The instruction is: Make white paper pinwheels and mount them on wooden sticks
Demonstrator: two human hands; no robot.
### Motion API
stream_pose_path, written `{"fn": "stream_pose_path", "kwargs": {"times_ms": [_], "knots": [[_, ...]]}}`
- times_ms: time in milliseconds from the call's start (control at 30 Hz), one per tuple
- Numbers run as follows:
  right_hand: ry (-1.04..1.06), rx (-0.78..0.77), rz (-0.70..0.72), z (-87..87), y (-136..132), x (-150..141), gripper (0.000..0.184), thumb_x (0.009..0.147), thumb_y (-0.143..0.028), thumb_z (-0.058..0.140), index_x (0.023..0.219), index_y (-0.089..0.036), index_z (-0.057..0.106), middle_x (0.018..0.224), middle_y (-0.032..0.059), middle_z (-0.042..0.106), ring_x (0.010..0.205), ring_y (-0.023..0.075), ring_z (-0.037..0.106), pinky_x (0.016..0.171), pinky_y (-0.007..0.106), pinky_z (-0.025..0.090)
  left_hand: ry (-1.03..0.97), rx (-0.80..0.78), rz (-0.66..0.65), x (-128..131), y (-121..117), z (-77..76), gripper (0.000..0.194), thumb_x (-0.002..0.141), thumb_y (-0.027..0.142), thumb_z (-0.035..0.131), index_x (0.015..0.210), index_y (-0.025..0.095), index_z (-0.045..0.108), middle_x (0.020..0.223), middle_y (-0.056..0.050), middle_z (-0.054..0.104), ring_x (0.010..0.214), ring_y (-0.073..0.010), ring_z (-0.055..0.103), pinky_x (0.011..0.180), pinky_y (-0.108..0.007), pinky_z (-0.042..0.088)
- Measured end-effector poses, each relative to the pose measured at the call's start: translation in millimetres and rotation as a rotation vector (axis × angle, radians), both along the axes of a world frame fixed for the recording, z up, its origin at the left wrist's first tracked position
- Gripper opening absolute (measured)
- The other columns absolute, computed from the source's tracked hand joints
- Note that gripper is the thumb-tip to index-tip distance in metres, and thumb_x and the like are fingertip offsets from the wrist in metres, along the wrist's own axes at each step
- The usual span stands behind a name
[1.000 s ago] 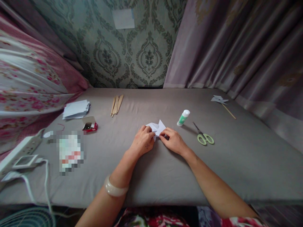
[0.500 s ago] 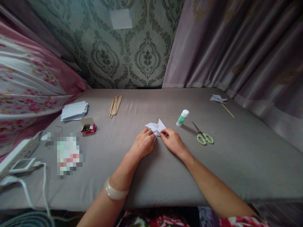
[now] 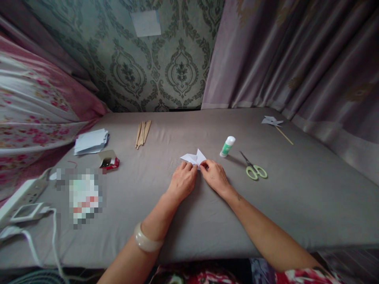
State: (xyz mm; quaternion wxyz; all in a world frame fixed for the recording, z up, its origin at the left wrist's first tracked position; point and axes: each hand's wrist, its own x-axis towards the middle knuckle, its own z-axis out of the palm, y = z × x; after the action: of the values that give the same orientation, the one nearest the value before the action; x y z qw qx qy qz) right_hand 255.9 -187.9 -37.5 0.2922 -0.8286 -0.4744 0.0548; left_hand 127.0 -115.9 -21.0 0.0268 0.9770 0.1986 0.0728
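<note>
A white paper pinwheel (image 3: 193, 158) lies on the grey cloth in front of me, two of its pointed blades showing beyond my fingers. My left hand (image 3: 184, 179) bends over its near left side, fingers closed on the paper. On the near right side, my right hand (image 3: 215, 175) pinches a blade between thumb and forefinger. Both hands hide the pinwheel's near part. A glue stick (image 3: 227, 146) with a white cap stands upright beyond my right hand. Farther right lie scissors (image 3: 253, 169) with light green handles.
A finished pinwheel on a stick (image 3: 272, 121) lies far right. Wooden sticks (image 3: 143, 134), a stack of white paper (image 3: 91, 142) and an open small red box (image 3: 109, 161) are on the left. Near the left edge are a power strip (image 3: 22, 197) with cables and a blurred-out item (image 3: 85, 197).
My left hand has shifted slightly right, closer to my right hand, and covers more of the pinwheel's near side. The right hand keeps its pinch. The camera view has moved a little.
</note>
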Motion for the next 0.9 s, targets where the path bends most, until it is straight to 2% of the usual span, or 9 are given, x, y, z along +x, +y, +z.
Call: {"fn": "stream_pose_path", "kwargs": {"times_ms": [167, 900], "knots": [[0.015, -0.002, 0.006, 0.0, 0.3, 1.0, 0.014, 0.088, -0.022, 0.055, 0.09, -0.019, 0.068, 0.092, 0.0088, 0.073, 0.082, 0.0201, 0.067, 0.074, 0.029, 0.047, 0.008, 0.018, 0.026, 2.1, -2.6, -4.2, 0.032, 0.091, 0.013, 0.038, 0.117, 0.014, 0.056, 0.108, -0.013, 0.059, 0.101, -0.0257, 0.05, 0.087, -0.038, 0.046], [-0.003, -0.009, 0.022, -3.6, 1.7, 3.0, 0.015, 0.089, -0.025, 0.054, 0.091, -0.02, 0.067, 0.091, 0.0082, 0.073, 0.081, 0.0195, 0.067, 0.072, 0.028, 0.046, 0.017, 0.0, 0.047, 4.4, -3.8, -6.0, 0.033, 0.091, 0.013, 0.038, 0.117, 0.015, 0.057, 0.106, -0.013, 0.058, 0.101, -0.0248, 0.049, 0.086, -0.038, 0.046]]}}
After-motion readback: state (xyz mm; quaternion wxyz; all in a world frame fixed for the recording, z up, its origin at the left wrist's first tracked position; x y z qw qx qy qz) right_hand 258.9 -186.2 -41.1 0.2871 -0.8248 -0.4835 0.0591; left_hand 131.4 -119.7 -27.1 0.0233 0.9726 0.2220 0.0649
